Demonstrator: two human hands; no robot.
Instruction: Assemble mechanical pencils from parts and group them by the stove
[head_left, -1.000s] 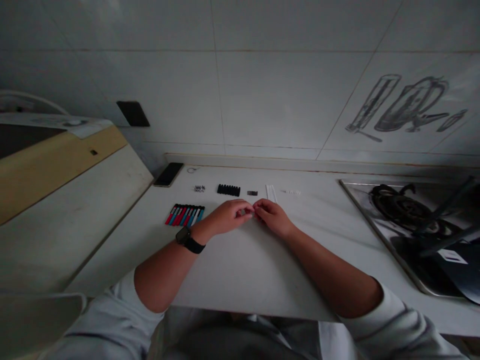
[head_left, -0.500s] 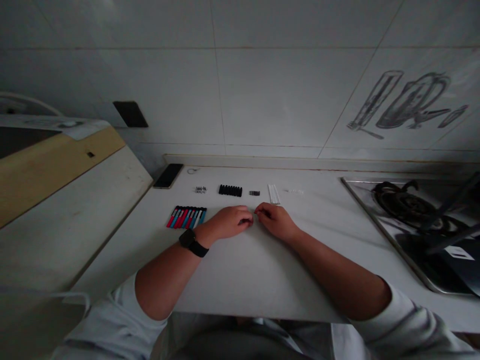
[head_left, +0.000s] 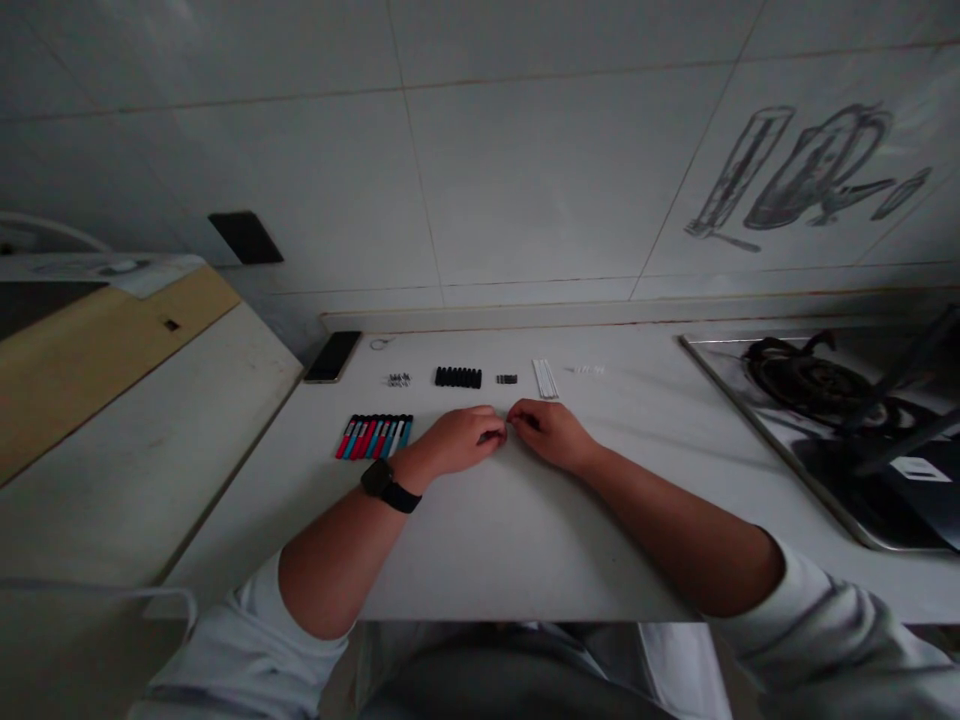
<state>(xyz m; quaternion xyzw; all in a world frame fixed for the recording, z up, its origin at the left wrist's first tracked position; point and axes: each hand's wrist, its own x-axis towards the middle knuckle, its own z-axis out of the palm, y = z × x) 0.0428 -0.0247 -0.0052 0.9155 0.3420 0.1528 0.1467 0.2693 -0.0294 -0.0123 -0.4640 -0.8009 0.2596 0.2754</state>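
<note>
My left hand [head_left: 461, 440], with a black watch [head_left: 388, 483] on the wrist, rests on the white counter [head_left: 510, 530] with its fingers curled. My right hand [head_left: 547, 432] lies beside it, also curled, fingertips almost meeting those of the left. Whatever sits between the fingertips is too small to make out. Just beyond the hands lie a row of black caps [head_left: 458, 377], a small dark piece [head_left: 506, 379], thin white rods [head_left: 545, 379], small springs [head_left: 399, 379] and tiny white parts [head_left: 589, 369]. A row of red, blue and black pen bodies [head_left: 374, 436] lies to the left.
A phone [head_left: 332, 357] lies at the counter's back left by a small ring [head_left: 380, 343]. A gas hob [head_left: 832, 420] fills the right side, with a dark pan lid [head_left: 922, 490] on it. A wooden-edged surface [head_left: 112, 340] stands to the left. Tiled wall behind.
Both hands have settled lower onto the counter and stay pinched together. The camera has tilted slightly, shifting the scene a little.
</note>
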